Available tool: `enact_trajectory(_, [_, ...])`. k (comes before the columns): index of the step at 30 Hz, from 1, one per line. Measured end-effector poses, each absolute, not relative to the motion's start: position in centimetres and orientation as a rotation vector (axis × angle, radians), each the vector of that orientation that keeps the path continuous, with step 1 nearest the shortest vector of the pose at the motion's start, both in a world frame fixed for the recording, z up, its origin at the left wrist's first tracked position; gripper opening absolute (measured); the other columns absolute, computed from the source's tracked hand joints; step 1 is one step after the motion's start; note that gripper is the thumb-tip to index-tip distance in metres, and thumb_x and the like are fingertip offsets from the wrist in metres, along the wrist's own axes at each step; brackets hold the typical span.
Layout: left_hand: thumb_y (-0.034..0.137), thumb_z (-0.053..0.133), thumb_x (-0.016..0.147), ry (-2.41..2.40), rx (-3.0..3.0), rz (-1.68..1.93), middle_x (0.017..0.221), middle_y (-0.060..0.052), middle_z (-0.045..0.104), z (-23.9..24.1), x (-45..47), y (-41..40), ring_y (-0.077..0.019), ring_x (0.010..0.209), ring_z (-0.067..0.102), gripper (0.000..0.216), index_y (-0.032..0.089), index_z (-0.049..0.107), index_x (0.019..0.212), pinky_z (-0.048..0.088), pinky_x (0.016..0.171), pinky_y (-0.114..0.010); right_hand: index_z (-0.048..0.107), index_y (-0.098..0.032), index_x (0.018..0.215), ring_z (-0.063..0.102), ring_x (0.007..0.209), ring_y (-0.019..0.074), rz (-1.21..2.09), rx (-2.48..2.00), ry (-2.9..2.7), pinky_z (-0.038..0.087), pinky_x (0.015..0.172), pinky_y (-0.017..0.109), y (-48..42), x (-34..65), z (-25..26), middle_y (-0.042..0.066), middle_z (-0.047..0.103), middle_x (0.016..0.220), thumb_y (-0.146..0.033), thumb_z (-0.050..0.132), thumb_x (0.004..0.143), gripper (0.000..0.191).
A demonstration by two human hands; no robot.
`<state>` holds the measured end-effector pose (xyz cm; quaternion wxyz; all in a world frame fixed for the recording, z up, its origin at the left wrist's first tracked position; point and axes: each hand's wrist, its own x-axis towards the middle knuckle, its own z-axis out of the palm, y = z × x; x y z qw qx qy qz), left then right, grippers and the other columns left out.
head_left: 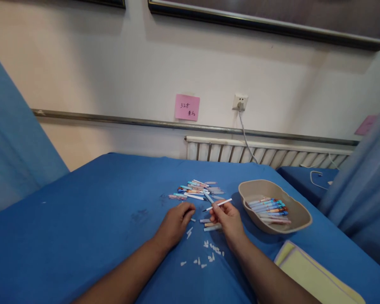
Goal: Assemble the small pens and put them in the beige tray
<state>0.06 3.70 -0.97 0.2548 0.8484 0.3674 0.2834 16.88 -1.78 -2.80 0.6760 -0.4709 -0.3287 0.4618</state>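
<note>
My right hand (pixel 229 223) is closed on a white pen refill (pixel 224 202) with a dark tip and a pale blue pen barrel (pixel 208 196), which cross each other. Left of it, my left hand (pixel 176 219) rests near the cloth with its fingers curled; what they hold, if anything, is hidden. Beyond both hands lies a pile of pens and white refills (pixel 194 190). Several pale pen barrels (pixel 211 228) lie beside the right hand. Small white tips (pixel 213 248) are scattered nearer to me, and short pale caps (pixel 189 232) lie by the left hand.
A beige basin (pixel 296 226) with several pens (pixel 267 207) inside stands to the right. A yellow folded cloth (pixel 310 270) lies at the near right. Blue cloth (pixel 98 219) covers the table. A radiator (pixel 228 152) and a wall socket (pixel 240 102) are behind it.
</note>
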Motion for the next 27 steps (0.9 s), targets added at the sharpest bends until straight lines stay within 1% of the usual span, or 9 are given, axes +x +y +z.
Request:
enact_trajectory(5, [0.029,0.06,0.074,0.883,1.596,0.863,0.081,-0.003,0.068,-1.7,0.8,3.7,-0.0154,0.069,0.061,0.02,0.015,0.063,0.089,0.047,0.066,-0.027,0.056,-0.017,0.081,0.054,0.048,0.0102,1.02,-0.99,-0.759,0.045,0.047,0.022,-2.0,16.8,-2.5,0.0,0.064,0.066,-0.048,0.07,0.067,0.037])
enact_trajectory(8, [0.028,0.068,0.067,0.832,1.39,0.87,0.08,-0.003,0.069,-1.6,1.1,3.4,-0.014,0.067,0.061,0.027,0.015,0.062,0.089,0.048,0.065,-0.026,0.056,-0.017,0.08,0.054,0.048,0.0096,1.003,-0.979,-0.789,0.044,0.047,0.021,-2.3,16.8,-2.2,0.0,0.065,0.066,-0.046,0.068,0.069,0.034])
enact_trajectory(12, [0.026,0.071,0.064,0.827,1.347,0.856,0.076,-0.002,0.069,-1.4,1.2,3.1,-0.0121,0.064,0.061,0.027,0.015,0.06,0.086,0.048,0.063,-0.024,0.056,-0.018,0.081,0.054,0.047,0.0095,0.994,-0.988,-0.807,0.043,0.046,0.02,-2.6,16.8,-2.0,0.0,0.065,0.065,-0.045,0.067,0.071,0.032])
enact_trajectory(17, [0.026,0.071,0.065,0.822,1.367,0.842,0.075,-0.002,0.068,-1.3,1.3,2.9,-0.0124,0.064,0.061,0.028,0.015,0.058,0.087,0.048,0.063,-0.024,0.056,-0.017,0.082,0.054,0.049,0.0101,0.99,-0.98,-0.835,0.044,0.047,0.022,-2.6,16.8,-2.2,0.001,0.066,0.068,-0.046,0.066,0.072,0.032])
enact_trajectory(27, [0.03,0.069,0.066,0.838,1.422,0.837,0.076,-0.001,0.068,-1.2,1.2,2.6,-0.0154,0.071,0.064,0.028,0.016,0.058,0.087,0.049,0.067,-0.027,0.057,-0.018,0.078,0.054,0.046,0.0104,0.985,-1.02,-0.876,0.043,0.048,0.023,-2.5,16.5,-2.2,-0.001,0.064,0.063,-0.049,0.067,0.069,0.034])
